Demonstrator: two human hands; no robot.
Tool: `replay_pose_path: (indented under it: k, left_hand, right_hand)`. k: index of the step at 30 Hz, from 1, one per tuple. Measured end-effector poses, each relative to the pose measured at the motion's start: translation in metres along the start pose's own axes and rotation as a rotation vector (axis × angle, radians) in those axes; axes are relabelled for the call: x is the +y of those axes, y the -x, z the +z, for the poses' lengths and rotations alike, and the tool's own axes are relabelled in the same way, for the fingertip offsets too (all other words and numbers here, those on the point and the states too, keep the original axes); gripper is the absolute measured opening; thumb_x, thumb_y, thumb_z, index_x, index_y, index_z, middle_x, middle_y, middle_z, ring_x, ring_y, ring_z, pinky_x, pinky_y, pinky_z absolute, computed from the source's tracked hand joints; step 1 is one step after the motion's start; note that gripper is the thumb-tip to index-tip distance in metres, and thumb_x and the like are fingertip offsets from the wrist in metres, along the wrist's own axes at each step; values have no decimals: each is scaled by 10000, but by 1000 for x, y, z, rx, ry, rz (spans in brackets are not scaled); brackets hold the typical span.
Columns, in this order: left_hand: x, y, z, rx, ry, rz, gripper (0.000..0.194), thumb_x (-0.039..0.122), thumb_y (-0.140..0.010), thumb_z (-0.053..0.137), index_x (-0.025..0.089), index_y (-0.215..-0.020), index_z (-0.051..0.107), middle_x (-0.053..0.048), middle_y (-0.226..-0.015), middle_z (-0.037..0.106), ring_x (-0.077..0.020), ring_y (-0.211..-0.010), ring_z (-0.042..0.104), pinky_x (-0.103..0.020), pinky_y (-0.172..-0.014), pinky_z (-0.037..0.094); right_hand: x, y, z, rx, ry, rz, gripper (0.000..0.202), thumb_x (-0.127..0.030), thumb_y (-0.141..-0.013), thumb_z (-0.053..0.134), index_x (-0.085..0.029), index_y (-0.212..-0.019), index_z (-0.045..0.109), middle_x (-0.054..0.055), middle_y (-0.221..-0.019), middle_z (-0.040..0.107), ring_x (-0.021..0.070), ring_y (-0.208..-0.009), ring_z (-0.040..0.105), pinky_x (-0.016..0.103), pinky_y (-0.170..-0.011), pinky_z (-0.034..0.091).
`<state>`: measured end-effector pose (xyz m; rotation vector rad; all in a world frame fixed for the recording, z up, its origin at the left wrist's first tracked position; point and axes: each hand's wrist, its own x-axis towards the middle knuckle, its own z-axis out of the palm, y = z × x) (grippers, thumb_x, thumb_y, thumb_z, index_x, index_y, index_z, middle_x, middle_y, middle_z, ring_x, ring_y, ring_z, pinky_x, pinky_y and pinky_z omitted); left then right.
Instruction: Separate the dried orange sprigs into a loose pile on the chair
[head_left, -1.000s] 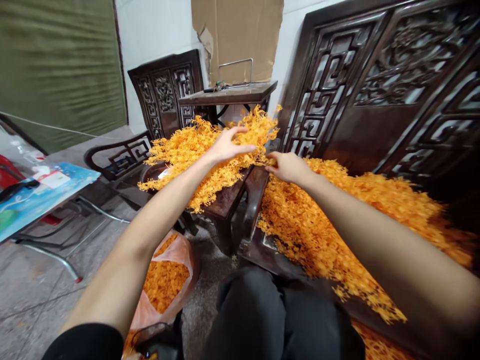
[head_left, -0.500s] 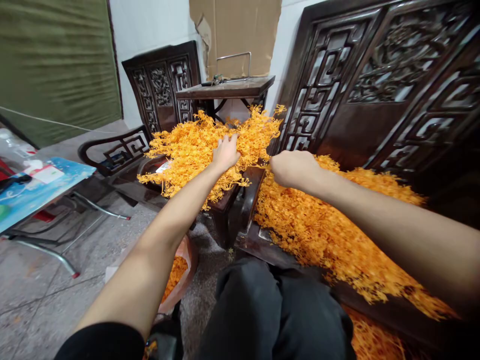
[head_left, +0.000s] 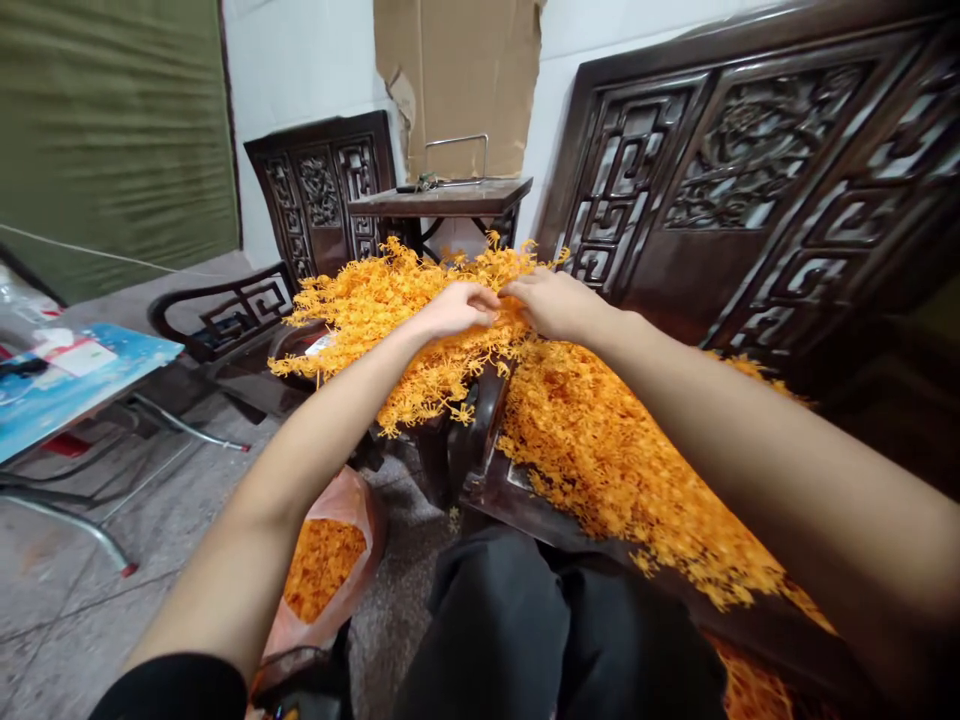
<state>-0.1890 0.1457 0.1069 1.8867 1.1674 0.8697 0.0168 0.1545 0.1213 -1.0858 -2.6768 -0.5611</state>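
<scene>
Bushy orange plastic-looking pieces lie in a pile (head_left: 360, 300) on a dark wooden stand at the centre. My left hand (head_left: 463, 305) is over the right part of this pile, its fingers bent and pinched near some orange pieces. Close beside it, my right hand (head_left: 551, 300) has its fingers curled together, with the fingertips almost meeting those of my left hand. What lies between the fingers is too small to make out. A second, larger orange heap (head_left: 630, 460) covers the bench seat under my right forearm.
A pink bag (head_left: 364, 560) holding orange pieces stands on the floor, left of my knees. A blue folding table (head_left: 82, 385) is at the left. Behind the pile is a dark side table (head_left: 442, 200) with a metal frame; a carved bench back (head_left: 735, 250) rises at the right.
My left hand has lifted off the pile and moved right. My right hand has come left and up, so both hands now meet. The view has shifted slightly, showing more of the pink bag.
</scene>
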Motion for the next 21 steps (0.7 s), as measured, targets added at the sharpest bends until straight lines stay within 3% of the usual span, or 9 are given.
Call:
replay_pose_path:
  k: [5,8,10,12,14,17,21]
  left_hand:
    - [-9,-3,-12,150,100,-7,276,67,-790,560,117,-1047,648,-120,-1024,745,-159,-889,690,-354,-897,546]
    - [-22,-16,-17,319,-113,70,328,11,-820,477,107,-1077,656,-120,-1041,742,-159,-967,691,-346,-972,528]
    - [-31,-26,-17,386,-324,87,389,-9,-824,449,111,-1122,669,-121,-1097,738,-170,-1041,680,-348,-1034,500]
    - [-39,-32,-14,360,-509,82,428,15,-841,466,117,-1210,660,-125,-1216,713,-192,-1143,653,-352,-1100,457]
    - [-45,-34,-8,308,-641,61,445,101,-888,500,119,-1318,615,-130,-1356,653,-218,-1268,594,-358,-1160,405]
    - [-53,-29,-2,261,-748,40,527,315,-971,484,125,-1462,502,-134,-1511,534,-256,-1411,472,-404,-1213,337]
    - [-66,-24,-2,172,-804,-48,666,522,-1018,316,137,-1558,374,-137,-1621,388,-291,-1501,351,-458,-1243,268]
  right_hand:
    - [9,2,11,-89,6,61,308,-320,-938,476,-221,-1084,729,124,-1104,656,300,-1037,570,397,-796,412]
    - [5,10,11,-34,31,56,294,-302,-937,460,-195,-1001,726,139,-1190,627,325,-1105,542,416,-831,410]
    - [-1,11,11,26,22,13,326,-229,-923,452,-176,-1145,686,142,-1283,603,318,-1150,529,414,-869,414]
    - [-7,9,13,30,18,-45,500,-145,-890,450,-161,-1379,555,144,-1365,578,300,-1172,528,404,-905,419]
    - [-12,5,15,-46,45,-77,638,-119,-860,474,-162,-1495,444,147,-1387,575,302,-1166,535,409,-917,426]
    - [-14,3,18,-154,121,-65,534,-180,-854,525,-154,-1385,574,171,-1299,615,340,-1143,540,444,-911,427]
    - [-10,10,14,-134,159,21,362,-281,-886,513,-122,-1164,681,204,-1172,637,355,-1108,544,471,-905,417]
